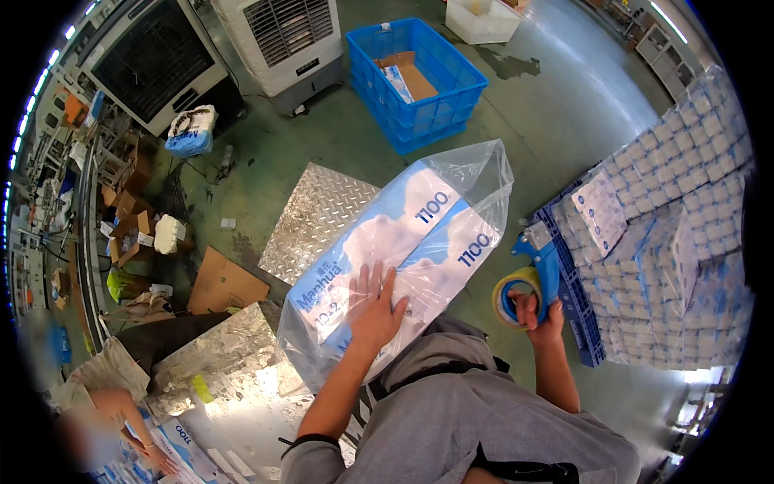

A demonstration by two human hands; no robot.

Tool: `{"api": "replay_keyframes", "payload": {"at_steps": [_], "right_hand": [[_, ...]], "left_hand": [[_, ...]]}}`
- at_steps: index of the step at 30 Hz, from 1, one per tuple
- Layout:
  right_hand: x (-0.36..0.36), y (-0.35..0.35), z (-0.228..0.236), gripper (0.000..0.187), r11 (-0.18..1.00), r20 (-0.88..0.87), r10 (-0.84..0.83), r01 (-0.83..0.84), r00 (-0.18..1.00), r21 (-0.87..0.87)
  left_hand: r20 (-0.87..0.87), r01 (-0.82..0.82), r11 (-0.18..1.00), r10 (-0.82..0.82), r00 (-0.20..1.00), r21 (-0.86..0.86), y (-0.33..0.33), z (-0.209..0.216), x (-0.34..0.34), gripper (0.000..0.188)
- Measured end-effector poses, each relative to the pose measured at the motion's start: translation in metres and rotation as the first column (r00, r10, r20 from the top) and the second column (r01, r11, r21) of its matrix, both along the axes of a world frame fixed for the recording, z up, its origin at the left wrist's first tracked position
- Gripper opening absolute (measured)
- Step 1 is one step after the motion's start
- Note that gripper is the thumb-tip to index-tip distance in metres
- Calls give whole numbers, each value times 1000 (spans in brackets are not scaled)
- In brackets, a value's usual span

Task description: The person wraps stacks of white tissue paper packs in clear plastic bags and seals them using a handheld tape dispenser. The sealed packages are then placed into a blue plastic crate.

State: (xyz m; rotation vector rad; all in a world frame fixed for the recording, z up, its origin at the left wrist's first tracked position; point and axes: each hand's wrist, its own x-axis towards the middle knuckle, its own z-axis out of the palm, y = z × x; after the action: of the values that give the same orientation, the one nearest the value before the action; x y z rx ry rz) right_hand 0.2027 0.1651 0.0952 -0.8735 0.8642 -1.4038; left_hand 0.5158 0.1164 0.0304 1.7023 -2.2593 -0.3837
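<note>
In front of me a large clear plastic bag encloses blue-and-white tissue packs lying side by side. It slants from lower left to upper right, and its far end is loose and crumpled. Spread fingers of my left hand rest flat on top of the bag. Off to the right, my right hand is closed around a blue tape dispenser. A roll of yellowish tape sits on the dispenser, with fingers passing through its core. The dispenser is apart from the bag.
A tread-plate metal surface lies beyond the bag. Farther off stands a blue crate with cardboard inside, near two air coolers. At right, wrapped packs are stacked on a blue pallet. A co-worker's arm reaches over packs at lower left.
</note>
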Motion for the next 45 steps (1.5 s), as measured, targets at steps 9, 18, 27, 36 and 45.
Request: {"api": "replay_keyframes", "payload": {"at_steps": [9, 18, 27, 36, 45], "right_hand": [[76, -33, 9, 67, 979, 133, 198, -190, 971, -72], [97, -34, 11, 51, 993, -75, 115, -116, 990, -2], [90, -40, 25, 58, 981, -114, 57, -77, 992, -176], [86, -35, 40, 59, 969, -117, 65, -90, 991, -228], [93, -31, 59, 54, 963, -126, 64, -94, 990, -253]], "left_hand": [[-66, -261, 959, 255, 965, -111, 8, -17, 3, 66], [-65, -312, 944, 306, 950, -104, 21, -5, 32, 56], [-104, -302, 803, 291, 951, -514, 16, 57, 7, 53], [-80, -275, 886, 265, 961, -372, -21, 75, 68, 11], [170, 207, 963, -177, 969, -172, 31, 53, 44, 9]]}}
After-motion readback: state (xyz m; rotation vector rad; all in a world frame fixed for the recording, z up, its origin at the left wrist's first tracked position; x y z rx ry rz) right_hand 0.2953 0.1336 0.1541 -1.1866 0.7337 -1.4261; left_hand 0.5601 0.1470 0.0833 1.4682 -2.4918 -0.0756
